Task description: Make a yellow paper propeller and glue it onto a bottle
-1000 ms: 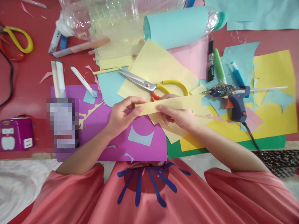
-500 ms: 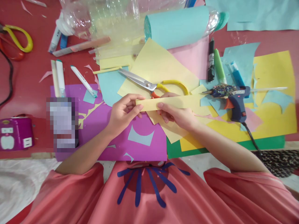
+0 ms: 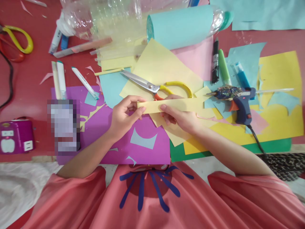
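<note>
A pale yellow paper strip (image 3: 152, 107) stretches level between my hands, above the paper-covered table. My left hand (image 3: 125, 116) pinches its left end between thumb and fingers. My right hand (image 3: 179, 114) grips the strip nearer its middle, thumb on top and fingers beneath; the strip runs on to the right past that hand. Just beyond the strip lie scissors (image 3: 150, 86) with yellow and orange handles, partly hidden by the strip and my right hand. Under them is a larger pale yellow sheet (image 3: 162, 66).
A blue hot glue gun (image 3: 244, 108) lies at right on yellow paper (image 3: 281, 124). At the back are a blue-wrapped bottle (image 3: 183, 27) and clear plastic bottles (image 3: 78, 22). Left are markers (image 3: 84, 82), a blurred phone (image 3: 63, 127) and a purple box (image 3: 16, 136). Purple paper (image 3: 100, 146) lies in front.
The strip's left end has shifted very slightly left along with my left hand. Both hands keep their hold, and the things around them stay put.
</note>
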`<state>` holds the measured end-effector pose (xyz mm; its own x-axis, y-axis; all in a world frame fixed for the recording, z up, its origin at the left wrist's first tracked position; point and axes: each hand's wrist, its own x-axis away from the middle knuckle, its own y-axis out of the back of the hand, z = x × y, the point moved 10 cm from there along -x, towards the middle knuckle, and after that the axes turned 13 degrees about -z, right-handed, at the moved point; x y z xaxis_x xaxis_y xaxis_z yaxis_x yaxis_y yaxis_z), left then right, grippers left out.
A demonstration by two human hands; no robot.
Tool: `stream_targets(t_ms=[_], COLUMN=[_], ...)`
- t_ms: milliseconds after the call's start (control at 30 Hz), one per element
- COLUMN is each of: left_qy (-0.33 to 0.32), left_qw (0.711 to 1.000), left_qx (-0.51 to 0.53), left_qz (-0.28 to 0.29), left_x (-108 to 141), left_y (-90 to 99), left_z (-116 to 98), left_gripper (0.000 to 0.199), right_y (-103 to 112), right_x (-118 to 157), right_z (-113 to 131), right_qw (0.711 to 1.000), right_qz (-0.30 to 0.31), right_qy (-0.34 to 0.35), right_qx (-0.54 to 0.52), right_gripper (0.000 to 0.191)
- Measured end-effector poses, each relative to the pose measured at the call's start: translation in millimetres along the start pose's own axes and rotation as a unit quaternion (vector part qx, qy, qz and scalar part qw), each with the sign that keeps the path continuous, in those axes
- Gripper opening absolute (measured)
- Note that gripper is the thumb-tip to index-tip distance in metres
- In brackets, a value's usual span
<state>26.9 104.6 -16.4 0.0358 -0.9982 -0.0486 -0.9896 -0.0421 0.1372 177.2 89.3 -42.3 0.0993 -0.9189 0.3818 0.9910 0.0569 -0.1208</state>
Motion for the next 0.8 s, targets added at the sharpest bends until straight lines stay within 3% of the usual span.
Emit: stream_targets(t_ms=[433, 800], left_qy=[0.07, 0.073], left_qw=[0.996, 0.997], left_qx=[-0.028, -0.034], left_qz=[0.041, 0.017], left_x=[8.1, 6.4], left_y=[-4.9, -2.2], left_z=[7.8, 8.2], left_gripper=[0.029, 0.02], right_y=[1.0, 1.7], right_x=[1.4, 1.6], right_z=[1.9, 0.3], right_qw=[1.0, 1.0], right_qz=[-0.015, -0.022], right_qy=[0.007, 0.015], right_qx=[-0.003, 0.0], right_gripper=[0.04, 0.038])
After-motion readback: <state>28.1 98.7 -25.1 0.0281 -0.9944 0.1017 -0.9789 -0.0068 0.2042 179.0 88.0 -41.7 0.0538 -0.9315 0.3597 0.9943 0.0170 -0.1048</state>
